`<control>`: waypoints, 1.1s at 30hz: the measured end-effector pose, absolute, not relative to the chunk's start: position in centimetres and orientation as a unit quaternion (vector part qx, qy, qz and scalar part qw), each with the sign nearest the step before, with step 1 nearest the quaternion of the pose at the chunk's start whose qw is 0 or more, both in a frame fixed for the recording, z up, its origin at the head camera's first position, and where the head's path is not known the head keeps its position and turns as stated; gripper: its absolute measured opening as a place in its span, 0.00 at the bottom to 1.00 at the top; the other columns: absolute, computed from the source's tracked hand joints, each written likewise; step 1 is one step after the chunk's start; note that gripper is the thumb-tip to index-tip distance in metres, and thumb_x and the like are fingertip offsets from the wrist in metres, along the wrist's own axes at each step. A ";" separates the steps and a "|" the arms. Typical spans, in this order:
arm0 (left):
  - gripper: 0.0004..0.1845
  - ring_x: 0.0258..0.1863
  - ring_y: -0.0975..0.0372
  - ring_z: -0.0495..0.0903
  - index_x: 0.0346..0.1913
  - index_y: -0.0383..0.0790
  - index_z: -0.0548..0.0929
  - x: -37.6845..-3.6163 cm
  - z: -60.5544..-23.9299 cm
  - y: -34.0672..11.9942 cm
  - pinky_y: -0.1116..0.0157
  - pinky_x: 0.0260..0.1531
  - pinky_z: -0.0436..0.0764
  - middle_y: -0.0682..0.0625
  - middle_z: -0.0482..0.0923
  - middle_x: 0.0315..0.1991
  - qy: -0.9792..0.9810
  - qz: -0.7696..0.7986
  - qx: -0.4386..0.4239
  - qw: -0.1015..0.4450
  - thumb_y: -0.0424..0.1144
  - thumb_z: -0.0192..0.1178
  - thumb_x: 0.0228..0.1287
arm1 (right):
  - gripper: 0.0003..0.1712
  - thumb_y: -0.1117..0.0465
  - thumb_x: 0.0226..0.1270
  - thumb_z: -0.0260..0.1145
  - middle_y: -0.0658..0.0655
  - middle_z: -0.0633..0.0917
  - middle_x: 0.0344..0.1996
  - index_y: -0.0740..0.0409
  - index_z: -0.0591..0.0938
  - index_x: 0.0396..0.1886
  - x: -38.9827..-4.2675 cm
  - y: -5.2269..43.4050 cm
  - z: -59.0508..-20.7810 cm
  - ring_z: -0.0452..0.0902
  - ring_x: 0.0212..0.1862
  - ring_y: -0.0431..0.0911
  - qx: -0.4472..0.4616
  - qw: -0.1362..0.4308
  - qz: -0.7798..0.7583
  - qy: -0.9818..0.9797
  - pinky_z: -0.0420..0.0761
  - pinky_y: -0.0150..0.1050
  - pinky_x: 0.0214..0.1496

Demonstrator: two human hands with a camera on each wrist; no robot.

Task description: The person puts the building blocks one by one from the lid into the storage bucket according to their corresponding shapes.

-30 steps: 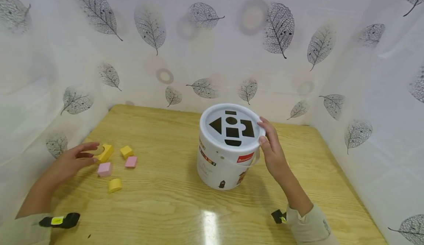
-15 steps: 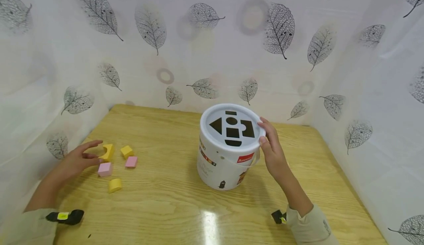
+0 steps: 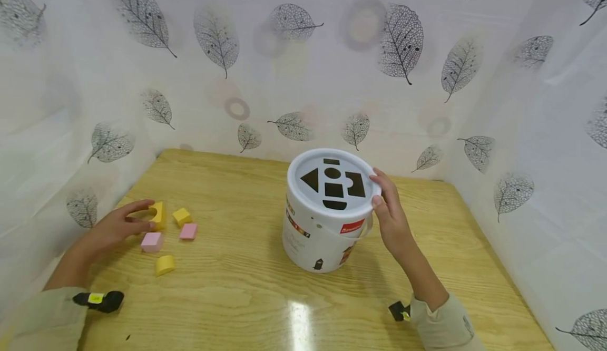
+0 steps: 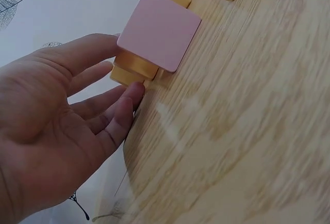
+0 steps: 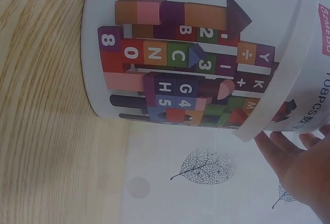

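Observation:
My left hand (image 3: 114, 230) pinches a yellow arch block (image 3: 160, 215) between thumb and forefinger at the table's left. Just in front of that block lies a pink block (image 3: 152, 242), which hides most of the arch in the left wrist view. Close by are a yellow cube (image 3: 182, 217), a flat pink block (image 3: 188, 231) and a yellow half-round block (image 3: 165, 265). A white bucket (image 3: 303, 240) stands upright, its lid (image 3: 310, 198) cut with shaped holes. On the lid's right rim, my right hand (image 3: 393, 230) grips with thumb and fingers.
A wooden table (image 3: 227, 298) bears everything. Leaf-printed white sheeting (image 3: 303, 93) closes it off at the back and both sides. The bucket's handle (image 3: 366, 230) hangs down its right side.
My left hand has shifted right and slightly away from me, and the yellow arch block has moved and turned with it. My right hand and the bucket stay put.

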State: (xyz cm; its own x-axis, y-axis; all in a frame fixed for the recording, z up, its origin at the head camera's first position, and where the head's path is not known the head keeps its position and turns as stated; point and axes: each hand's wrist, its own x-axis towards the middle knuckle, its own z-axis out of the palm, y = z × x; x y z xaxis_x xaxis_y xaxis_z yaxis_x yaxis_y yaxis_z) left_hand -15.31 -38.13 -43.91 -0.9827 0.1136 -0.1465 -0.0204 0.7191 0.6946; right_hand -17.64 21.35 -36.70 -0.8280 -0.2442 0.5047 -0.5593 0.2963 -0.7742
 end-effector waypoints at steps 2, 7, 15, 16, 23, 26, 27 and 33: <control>0.43 0.60 0.32 0.70 0.78 0.30 0.54 -15.5 -43.9 -38.1 0.48 0.47 0.79 0.24 0.57 0.72 0.922 0.376 0.029 0.089 0.51 0.60 0.73 | 0.26 0.61 0.81 0.43 0.54 0.56 0.79 0.56 0.62 0.75 -17.6 21.4 -36.7 0.51 0.79 0.53 0.254 0.148 0.537 -0.791 0.60 0.24 0.71; 0.45 0.59 0.33 0.72 0.78 0.31 0.52 -15.9 -43.9 -38.0 0.55 0.43 0.79 0.23 0.57 0.71 0.921 0.374 0.031 0.104 0.52 0.61 0.72 | 0.26 0.62 0.81 0.43 0.54 0.56 0.79 0.56 0.63 0.75 -17.6 21.4 -36.7 0.51 0.79 0.53 0.254 0.149 0.539 -0.789 0.60 0.23 0.71; 0.45 0.57 0.36 0.75 0.78 0.29 0.53 -16.1 -44.2 -38.1 0.62 0.38 0.77 0.23 0.57 0.71 0.922 0.371 0.032 0.106 0.51 0.62 0.71 | 0.26 0.61 0.82 0.43 0.53 0.56 0.79 0.55 0.63 0.75 -17.4 21.4 -36.7 0.50 0.79 0.53 0.249 0.146 0.536 -0.793 0.59 0.24 0.71; 0.46 0.56 0.37 0.75 0.77 0.28 0.53 -16.1 -44.2 -38.1 0.62 0.38 0.77 0.23 0.58 0.71 0.923 0.369 0.031 0.105 0.51 0.62 0.71 | 0.26 0.61 0.82 0.43 0.53 0.56 0.79 0.55 0.63 0.75 -17.4 21.4 -36.7 0.50 0.79 0.53 0.249 0.145 0.536 -0.793 0.59 0.24 0.71; 0.46 0.60 0.36 0.71 0.77 0.29 0.54 -16.3 -43.7 -38.3 0.57 0.43 0.79 0.25 0.59 0.71 0.923 0.374 0.005 0.094 0.55 0.61 0.71 | 0.26 0.60 0.82 0.42 0.52 0.55 0.79 0.54 0.62 0.75 -17.5 21.4 -36.8 0.49 0.79 0.52 0.249 0.145 0.537 -0.793 0.59 0.24 0.71; 0.46 0.62 0.36 0.67 0.77 0.30 0.53 -16.3 -43.2 -38.1 0.51 0.47 0.77 0.26 0.57 0.71 0.919 0.384 -0.006 0.089 0.56 0.60 0.71 | 0.25 0.60 0.82 0.42 0.52 0.55 0.79 0.54 0.62 0.75 -17.6 21.4 -36.8 0.50 0.79 0.52 0.251 0.145 0.539 -0.791 0.60 0.24 0.71; 0.46 0.62 0.36 0.66 0.77 0.30 0.53 -16.3 -43.1 -38.0 0.49 0.49 0.77 0.26 0.56 0.72 0.917 0.389 -0.008 0.087 0.56 0.60 0.71 | 0.25 0.60 0.82 0.42 0.52 0.55 0.79 0.54 0.62 0.75 -17.6 21.4 -36.9 0.50 0.79 0.52 0.252 0.146 0.540 -0.790 0.60 0.24 0.71; 0.46 0.68 0.33 0.59 0.78 0.31 0.51 -16.2 -42.1 -37.0 0.37 0.58 0.70 0.27 0.55 0.73 0.903 0.424 0.010 0.066 0.53 0.61 0.71 | 0.25 0.60 0.82 0.42 0.52 0.55 0.79 0.54 0.62 0.75 -17.6 21.4 -36.8 0.50 0.79 0.52 0.252 0.143 0.541 -0.789 0.60 0.24 0.71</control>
State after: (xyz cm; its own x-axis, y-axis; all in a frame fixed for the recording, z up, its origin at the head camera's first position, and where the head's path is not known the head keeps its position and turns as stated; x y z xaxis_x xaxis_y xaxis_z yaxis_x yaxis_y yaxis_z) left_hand -16.16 -37.05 -42.15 -0.9911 0.0737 -0.1111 -0.0383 0.6410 0.7666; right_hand -17.65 21.38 -36.85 -0.8320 -0.2423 0.4991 -0.5528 0.2873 -0.7822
